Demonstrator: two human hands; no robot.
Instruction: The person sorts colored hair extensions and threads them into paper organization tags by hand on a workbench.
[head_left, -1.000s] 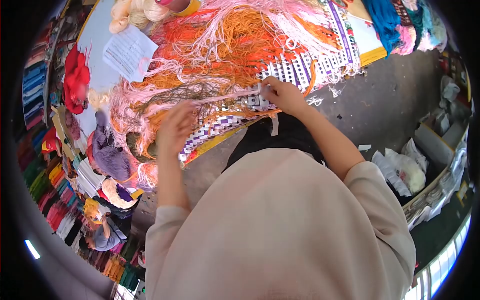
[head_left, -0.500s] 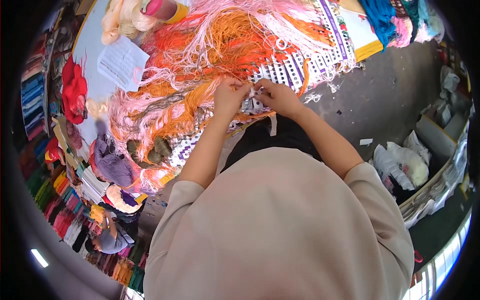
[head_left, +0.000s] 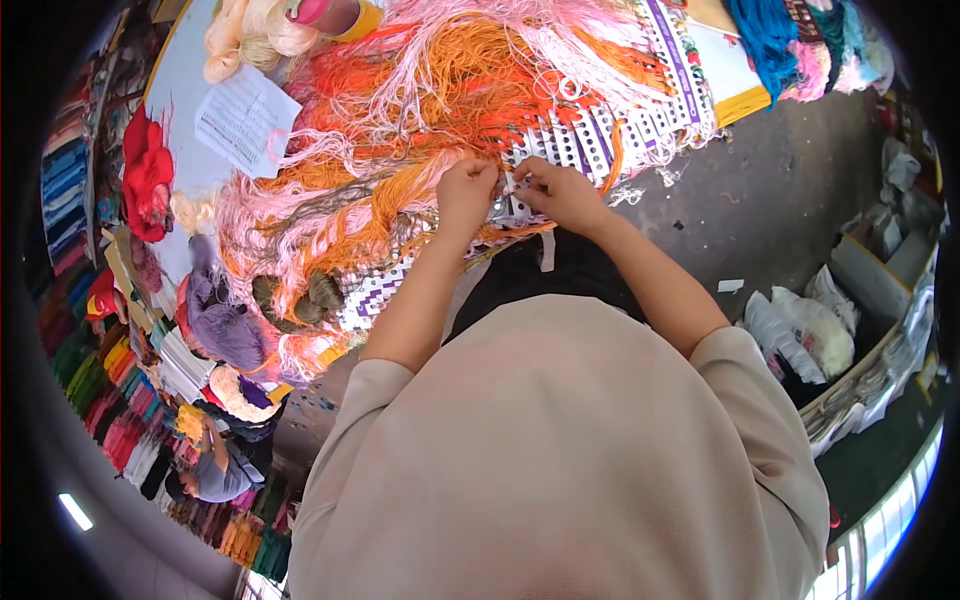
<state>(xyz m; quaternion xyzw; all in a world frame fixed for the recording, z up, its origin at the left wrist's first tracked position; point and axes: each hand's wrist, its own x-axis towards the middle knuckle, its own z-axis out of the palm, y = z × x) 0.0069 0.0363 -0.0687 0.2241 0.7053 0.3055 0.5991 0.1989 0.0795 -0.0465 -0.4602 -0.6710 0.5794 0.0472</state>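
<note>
My left hand (head_left: 467,198) is closed in a pinch at the table's front edge, over strands of orange embroidery thread (head_left: 400,195) that run up to its fingertips. Close beside it, my right hand (head_left: 563,196) has thumb and forefinger bent together; what lies between them is too small to make out. Under and just beyond the fingers is a row of white punched cards (head_left: 585,140) with dark holes and purple marks. Long pink thread (head_left: 330,150) and orange-red thread spread from the cards across the table.
A printed paper sheet (head_left: 245,122), cream yarn skeins (head_left: 262,25) and a pink-topped container (head_left: 335,15) are on the table. Purple yarn (head_left: 225,325) and red yarn (head_left: 148,180) lie left. White bags (head_left: 805,325) stand right. A person (head_left: 222,470) is by the shelves at lower left.
My left hand's fingers have curled in more and drawn slightly away from my right fingertips. The right hand stays nearly in place. The whole view has shifted slightly.
</note>
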